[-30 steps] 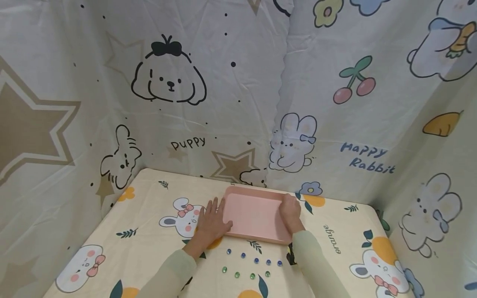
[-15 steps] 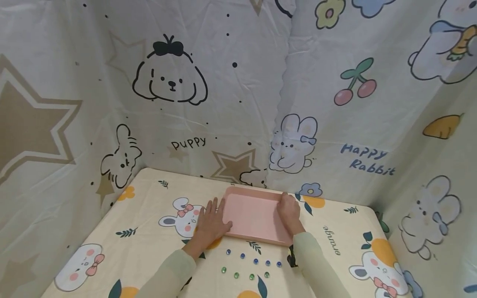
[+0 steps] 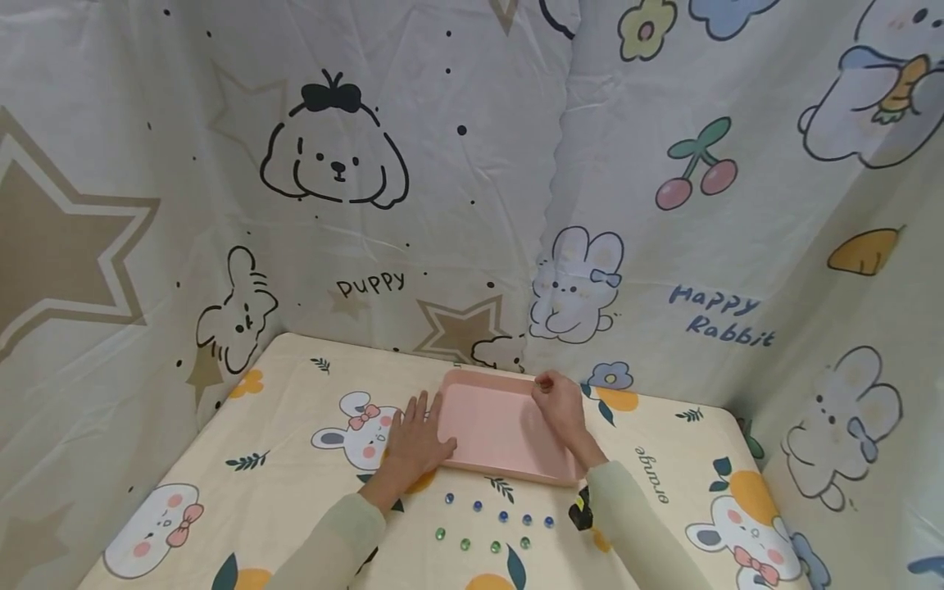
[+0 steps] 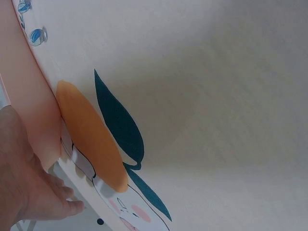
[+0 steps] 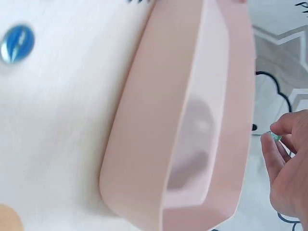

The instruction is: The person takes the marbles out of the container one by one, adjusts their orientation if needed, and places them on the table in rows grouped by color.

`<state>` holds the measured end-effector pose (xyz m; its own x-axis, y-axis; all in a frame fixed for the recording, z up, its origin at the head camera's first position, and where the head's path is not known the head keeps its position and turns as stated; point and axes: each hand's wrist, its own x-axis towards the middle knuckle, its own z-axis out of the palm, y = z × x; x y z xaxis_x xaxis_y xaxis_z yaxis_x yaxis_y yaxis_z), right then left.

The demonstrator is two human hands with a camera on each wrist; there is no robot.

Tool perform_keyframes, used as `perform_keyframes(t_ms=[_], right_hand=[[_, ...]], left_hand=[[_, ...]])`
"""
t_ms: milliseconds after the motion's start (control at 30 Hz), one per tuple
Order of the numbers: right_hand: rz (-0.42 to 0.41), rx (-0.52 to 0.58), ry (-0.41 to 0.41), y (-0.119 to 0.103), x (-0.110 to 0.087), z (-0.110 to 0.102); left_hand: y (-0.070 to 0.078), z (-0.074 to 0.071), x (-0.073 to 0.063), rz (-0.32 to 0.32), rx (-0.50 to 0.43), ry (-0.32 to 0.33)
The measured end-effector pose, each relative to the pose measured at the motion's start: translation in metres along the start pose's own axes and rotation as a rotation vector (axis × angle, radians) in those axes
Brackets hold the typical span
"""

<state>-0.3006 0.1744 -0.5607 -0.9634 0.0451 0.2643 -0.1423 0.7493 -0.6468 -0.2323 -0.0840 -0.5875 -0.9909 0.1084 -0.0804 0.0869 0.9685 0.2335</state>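
Note:
A shallow pink tray lies on the patterned cloth. My left hand rests against its left side with fingers straight; the left wrist view shows that hand beside the tray wall. Over the tray's far right part, my right hand pinches a small green glass marble between thumb and fingertips. Two rows of marbles lie on the cloth in front of the tray: several blue marbles and, nearer me, several green marbles. No marble shows on the visible tray floor.
A cream cloth printed with rabbits, oranges and leaves covers the table. Patterned curtains hang close behind and on both sides. A black strapped device sits at my right wrist.
My right hand has moved slightly left from the tray's right rim to over its far right part, and the pinched marble has come into sight. The left hand stays in place.

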Motion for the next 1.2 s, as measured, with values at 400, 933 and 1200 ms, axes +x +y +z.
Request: perform_keyframes(t_ms=[400, 933, 1200], right_hand=[[0.048, 0.186, 0.002, -0.005, -0.010, -0.018], [0.039, 0.215, 0.002, -0.010, -0.029, -0.045], [0.091, 0.264, -0.055, -0.018, -0.055, -0.055]], left_hand=[[0.000, 0.001, 0.000, -0.005, -0.003, 0.014], [0.000, 0.001, 0.001, -0.002, -0.006, 0.001], [0.001, 0.001, 0.001, -0.008, -0.008, 0.000]])
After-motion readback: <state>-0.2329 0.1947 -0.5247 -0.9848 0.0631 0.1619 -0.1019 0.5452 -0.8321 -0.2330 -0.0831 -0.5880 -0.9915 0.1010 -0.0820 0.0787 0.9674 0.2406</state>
